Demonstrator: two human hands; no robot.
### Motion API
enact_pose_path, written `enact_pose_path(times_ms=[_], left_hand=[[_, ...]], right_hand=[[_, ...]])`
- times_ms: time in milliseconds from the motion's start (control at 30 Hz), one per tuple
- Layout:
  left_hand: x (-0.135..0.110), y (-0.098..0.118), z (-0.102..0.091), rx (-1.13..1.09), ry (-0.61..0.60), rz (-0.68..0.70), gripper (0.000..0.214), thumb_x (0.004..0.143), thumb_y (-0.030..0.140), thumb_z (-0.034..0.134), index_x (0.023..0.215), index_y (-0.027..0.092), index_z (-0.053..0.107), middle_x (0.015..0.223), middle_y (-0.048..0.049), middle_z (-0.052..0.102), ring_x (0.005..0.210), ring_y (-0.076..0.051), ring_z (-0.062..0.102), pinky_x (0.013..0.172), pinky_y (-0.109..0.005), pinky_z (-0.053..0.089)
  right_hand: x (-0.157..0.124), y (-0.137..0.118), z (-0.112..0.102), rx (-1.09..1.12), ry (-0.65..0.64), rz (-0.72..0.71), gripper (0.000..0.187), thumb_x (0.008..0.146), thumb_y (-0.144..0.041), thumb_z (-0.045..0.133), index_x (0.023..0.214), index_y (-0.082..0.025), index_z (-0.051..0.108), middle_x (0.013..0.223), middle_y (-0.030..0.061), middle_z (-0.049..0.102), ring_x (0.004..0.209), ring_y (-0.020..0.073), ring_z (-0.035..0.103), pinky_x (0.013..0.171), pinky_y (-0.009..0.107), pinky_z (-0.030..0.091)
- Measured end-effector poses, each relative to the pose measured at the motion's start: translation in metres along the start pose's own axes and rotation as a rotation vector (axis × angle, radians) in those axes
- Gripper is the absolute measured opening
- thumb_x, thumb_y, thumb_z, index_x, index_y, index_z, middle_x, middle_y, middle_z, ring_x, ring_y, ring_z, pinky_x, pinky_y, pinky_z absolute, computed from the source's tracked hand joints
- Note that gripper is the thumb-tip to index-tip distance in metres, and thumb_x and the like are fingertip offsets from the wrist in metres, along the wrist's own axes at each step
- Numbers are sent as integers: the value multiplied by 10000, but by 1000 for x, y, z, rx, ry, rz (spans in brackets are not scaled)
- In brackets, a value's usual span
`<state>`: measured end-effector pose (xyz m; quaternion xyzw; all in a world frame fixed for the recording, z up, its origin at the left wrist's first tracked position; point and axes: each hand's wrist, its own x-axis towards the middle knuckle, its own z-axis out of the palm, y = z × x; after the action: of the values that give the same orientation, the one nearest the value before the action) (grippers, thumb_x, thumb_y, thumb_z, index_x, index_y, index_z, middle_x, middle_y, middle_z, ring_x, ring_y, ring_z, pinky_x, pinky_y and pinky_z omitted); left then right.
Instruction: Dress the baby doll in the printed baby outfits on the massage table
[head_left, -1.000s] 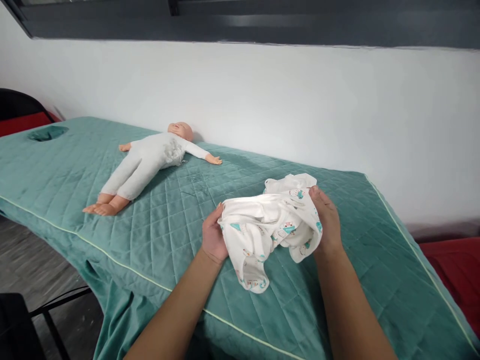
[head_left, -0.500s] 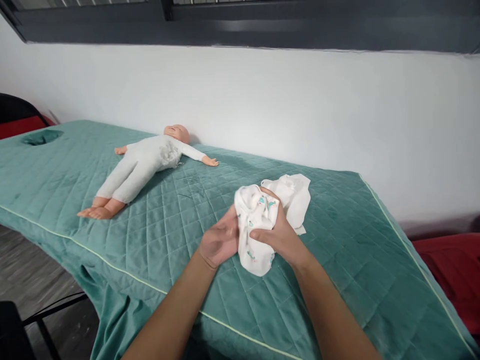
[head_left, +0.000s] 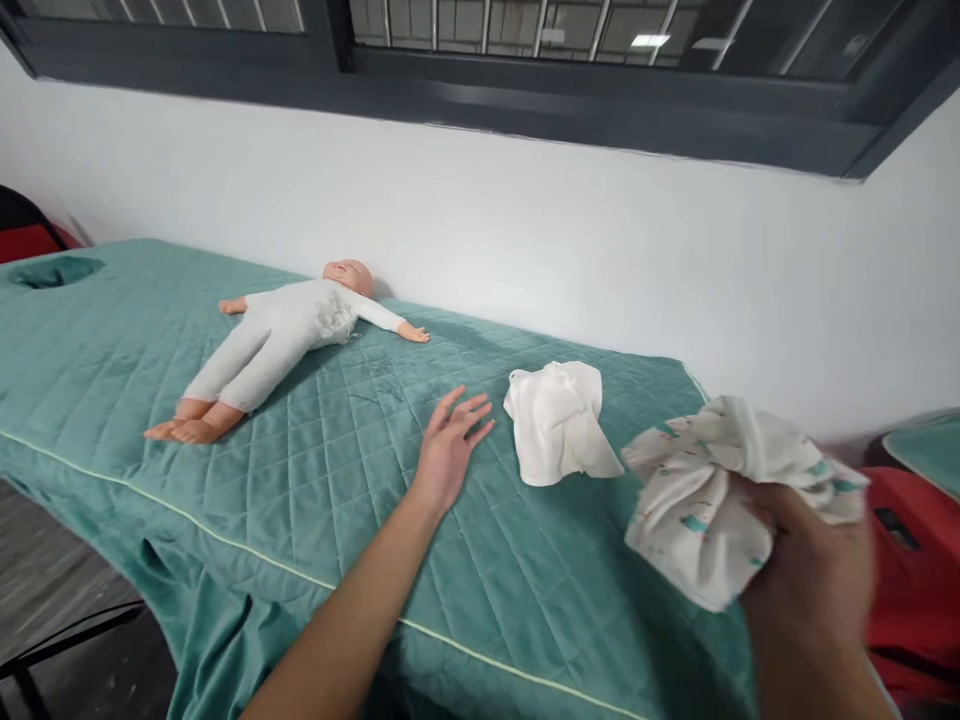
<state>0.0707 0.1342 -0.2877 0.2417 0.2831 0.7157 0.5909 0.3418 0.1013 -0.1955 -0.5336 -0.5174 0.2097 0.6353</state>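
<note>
My right hand (head_left: 814, 560) is closed on a bunched white cloth garment (head_left: 701, 520) printed with small green figures, held up at the right over the bed's end. Its exact kind is hard to tell from the folds. My left hand (head_left: 450, 445) has its fingers spread and holds nothing, low over the green quilted cover (head_left: 525, 590). Just right of it, a crumpled plain white cloth (head_left: 559, 420) lies on the cover. Farther left, a baby doll (head_left: 289, 325) in a white body suit rests on its back, arms out, head toward the wall.
The bed stands along a white wall (head_left: 480, 220) below a dark window frame (head_left: 570, 110) with bars. A red chair or bag (head_left: 911, 580) is beyond the right end. At the far left, the cover has a round hole (head_left: 56, 272).
My right hand has carried the printed garment from between both hands off to the right, nearer the camera. My left hand has let go and its fingers have spread. The view has shifted slightly.
</note>
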Motion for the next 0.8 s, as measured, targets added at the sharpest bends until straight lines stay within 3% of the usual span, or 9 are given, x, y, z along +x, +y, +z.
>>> enact_pose_path(times_ms=[33,67,133,233,333,433,533,667,800], left_hand=[[1,-5,2,79,26,44,494,789,248,756,1260,236,608,1270,-117,687,1229,-271,626,1081,-464,449],[2,-9,3,179,24,65,489,796,252,755,1262,234,608,1268,-114,688,1241,-263,615,1089,-451,440],[1,-17,4,408,-31,80,458,816,253,737,1257,223,617,1263,-110,689,1243,-248,605,1101,-429,425],[0,-24,2,690,-151,113,404,849,228,683,1249,214,623,1270,-101,684,1239,-231,598,1112,-416,411],[1,-27,-3,782,-211,138,372,885,237,627,1255,200,607,1255,-103,684,1210,-218,610,1108,-408,413],[5,-29,-7,714,-194,126,329,911,291,599,1223,186,604,1199,-102,695,1135,-210,643,1073,-401,439],[8,-30,-8,612,-163,107,303,898,320,616,1163,173,617,1127,-93,705,1035,-195,670,1013,-381,474],[8,-28,-4,495,-116,87,277,855,308,653,1085,155,638,1023,-81,717,917,-172,684,925,-348,511],[8,-25,-1,436,-83,63,278,837,308,667,1060,145,642,987,-84,720,861,-164,687,885,-341,529]], right_hand=[[5,0,-20,-127,108,11,442,757,-396,691,1194,-338,669,1098,96,706,785,292,671,611,444,548],[10,4,-39,-300,114,16,426,758,-419,697,1179,-354,684,1083,100,707,787,301,664,617,455,542],[16,25,-69,-615,-79,-7,363,779,-423,642,1130,-358,706,1071,102,715,872,325,673,738,485,553],[15,70,-91,-862,-469,-105,457,745,-363,541,1167,-234,661,1164,123,699,1091,369,656,981,549,517],[7,93,-90,-1066,-536,-188,596,731,-302,507,1316,-216,583,1413,115,575,1299,405,529,1089,628,414],[0,78,-68,-996,-531,-249,648,743,-297,535,1387,-223,527,1494,114,496,1371,397,457,1121,641,370],[5,52,-27,-683,-538,-233,618,829,-435,592,1406,-238,498,1493,117,494,1395,330,453,1170,536,369],[36,45,42,-304,-448,136,613,812,-563,648,1292,-194,549,1397,156,582,1228,304,608,1032,471,501],[77,55,98,-203,-469,374,434,795,-558,677,987,-169,669,1153,145,711,1023,266,670,824,354,541]])
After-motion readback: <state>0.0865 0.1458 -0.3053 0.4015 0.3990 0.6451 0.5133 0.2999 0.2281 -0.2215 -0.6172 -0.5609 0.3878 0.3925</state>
